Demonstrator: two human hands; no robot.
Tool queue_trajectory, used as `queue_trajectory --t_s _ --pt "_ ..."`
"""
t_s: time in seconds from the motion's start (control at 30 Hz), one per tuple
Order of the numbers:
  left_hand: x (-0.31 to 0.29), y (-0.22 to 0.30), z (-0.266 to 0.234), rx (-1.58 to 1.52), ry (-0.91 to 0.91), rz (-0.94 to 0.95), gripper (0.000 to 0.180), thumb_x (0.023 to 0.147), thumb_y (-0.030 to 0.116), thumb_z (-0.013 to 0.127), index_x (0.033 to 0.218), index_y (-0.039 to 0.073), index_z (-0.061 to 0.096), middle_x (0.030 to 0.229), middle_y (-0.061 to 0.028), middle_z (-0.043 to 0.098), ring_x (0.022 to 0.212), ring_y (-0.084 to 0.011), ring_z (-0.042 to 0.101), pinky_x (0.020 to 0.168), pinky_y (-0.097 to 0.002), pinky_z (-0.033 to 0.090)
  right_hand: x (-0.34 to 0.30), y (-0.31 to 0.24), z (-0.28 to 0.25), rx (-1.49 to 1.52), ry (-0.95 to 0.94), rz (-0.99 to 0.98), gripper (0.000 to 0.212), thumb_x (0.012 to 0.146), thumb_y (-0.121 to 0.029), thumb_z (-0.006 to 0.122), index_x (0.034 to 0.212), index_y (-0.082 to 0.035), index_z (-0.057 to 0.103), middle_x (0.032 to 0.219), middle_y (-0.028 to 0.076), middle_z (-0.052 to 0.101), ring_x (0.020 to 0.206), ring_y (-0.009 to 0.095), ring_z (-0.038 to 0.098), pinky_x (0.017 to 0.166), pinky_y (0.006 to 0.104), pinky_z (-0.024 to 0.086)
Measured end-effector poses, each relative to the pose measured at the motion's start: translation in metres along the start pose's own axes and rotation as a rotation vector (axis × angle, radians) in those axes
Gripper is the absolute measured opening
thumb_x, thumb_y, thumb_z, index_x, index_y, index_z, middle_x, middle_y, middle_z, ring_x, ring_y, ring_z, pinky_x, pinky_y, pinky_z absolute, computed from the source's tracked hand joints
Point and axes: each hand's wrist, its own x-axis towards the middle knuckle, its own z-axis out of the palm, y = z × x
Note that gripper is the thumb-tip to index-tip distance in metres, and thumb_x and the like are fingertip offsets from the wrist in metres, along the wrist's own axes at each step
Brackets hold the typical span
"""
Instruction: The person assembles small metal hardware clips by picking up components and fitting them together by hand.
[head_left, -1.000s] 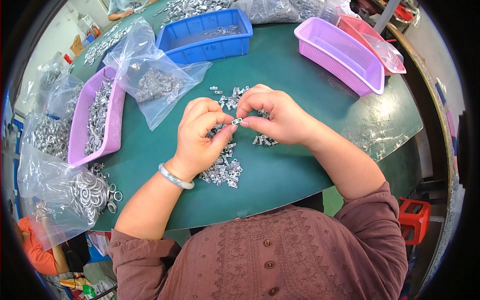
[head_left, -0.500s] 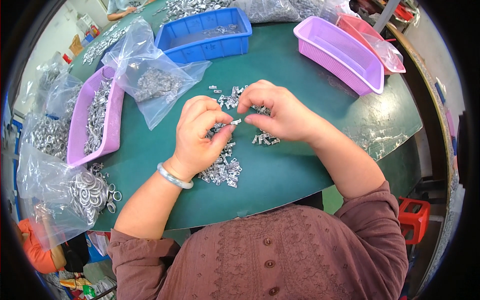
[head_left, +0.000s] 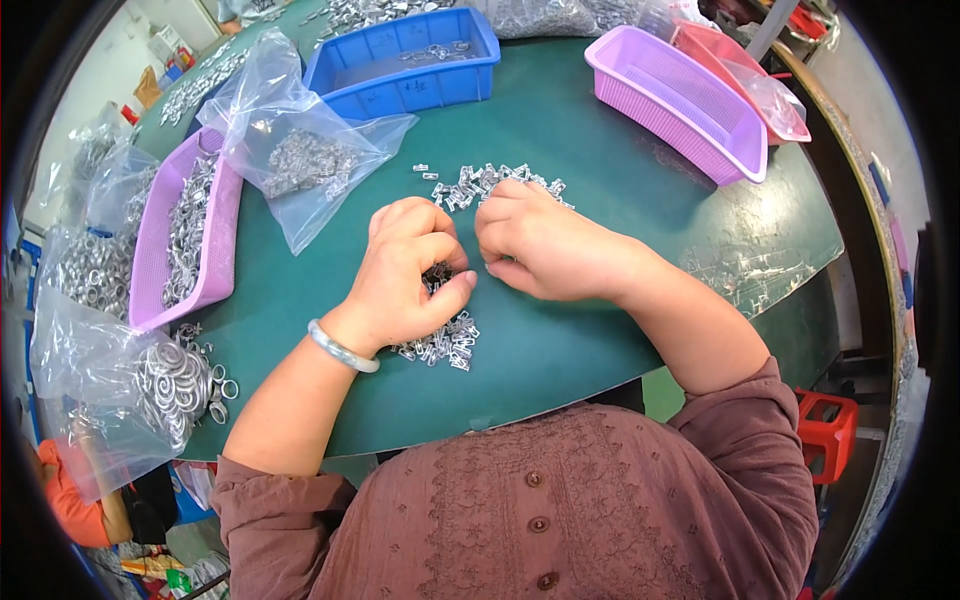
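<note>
Head view: the left hand (head_left: 400, 272) curls beside small metal pieces (head_left: 450, 343) on the worktop (head_left: 560, 350), thumb apart from the fingers; the right hand (head_left: 545, 245) is bent inward. Whether either grips a piece I cannot tell. More pieces lie beyond. A clear bag (head_left: 305, 222) holds small metal parts, the left purple basket (head_left: 222, 255) silvery ones, the blue bin (head_left: 435, 90) a few. At right, another purple basket (head_left: 680, 125) adjoins a red tray (head_left: 795, 128) containing clear plastic (head_left: 765, 93).

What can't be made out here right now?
Head view throughout:
Right hand: anything gripped, hidden beneath its back.
Small metal pieces: some covered by the left hand.
Clear plastic bag: its contents' exact shapes, too small.
Metal pile beyond the blue bin: cut off by the upper edge.
</note>
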Motion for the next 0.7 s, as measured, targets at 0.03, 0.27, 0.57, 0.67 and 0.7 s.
queue_trajectory --t_s 0.03,0.27,0.57,0.67,0.7 --pt "0.000 0.000 0.001 -0.034 -0.009 -0.019 0.012 0.071 0.012 0.071 0.074 0.006 0.061 0.088 -0.0068 0.055 0.093 -0.0267 0.053 0.088 -0.0380 0.038 0.002 0.001 0.002 0.048 0.106 -0.038 0.006 0.077 -0.012 0.066 0.077 -0.006 0.064 0.087 0.008 0.060 0.093 0.028 0.052 0.085 0.0394 0.043" --pt "-0.003 -0.002 0.004 -0.338 0.033 -0.194 0.012 0.086 0.013 0.067 0.082 0.003 0.064 0.089 -0.0073 0.059 0.089 -0.0234 0.054 0.081 -0.0337 0.043 0.006 -0.002 0.004 0.240 0.389 -0.141 0.016 0.075 -0.002 0.071 0.085 -0.006 0.059 0.087 0.007 0.060 0.084 0.029 0.055 0.076 0.0389 0.045" --pt "-0.001 0.002 0.003 -0.209 0.164 -0.173 0.010 0.080 0.007 0.072 0.086 0.003 0.066 0.090 -0.0061 0.058 0.092 -0.0211 0.054 0.082 -0.0318 0.044 0.005 0.000 -0.003 0.288 0.352 -0.018 0.016 0.076 -0.004 0.073 0.087 -0.004 0.061 0.085 0.007 0.061 0.085 0.027 0.057 0.075 0.0378 0.046" --pt "-0.001 0.001 0.003 -0.191 0.185 -0.134 0.012 0.078 0.006 0.074 0.087 0.003 0.067 0.089 -0.0059 0.058 0.092 -0.0220 0.054 0.082 -0.0326 0.044 0.005 0.001 -0.005 0.310 0.311 0.011 0.014 0.076 -0.008 0.072 0.086 -0.004 0.064 0.087 0.011 0.065 0.088 0.032 0.060 0.079 0.0413 0.047" --pt "-0.001 0.001 0.003 -0.184 0.193 -0.122 0.013 0.077 0.006 0.074 0.087 0.003 0.067 0.089 -0.0059 0.057 0.093 -0.0226 0.054 0.082 -0.0330 0.044 0.006 0.001 -0.004 0.311 0.310 0.010 0.014 0.076 -0.008 0.072 0.086 -0.004 0.064 0.087 0.011 0.065 0.088 0.032 0.060 0.079 0.0413 0.047"
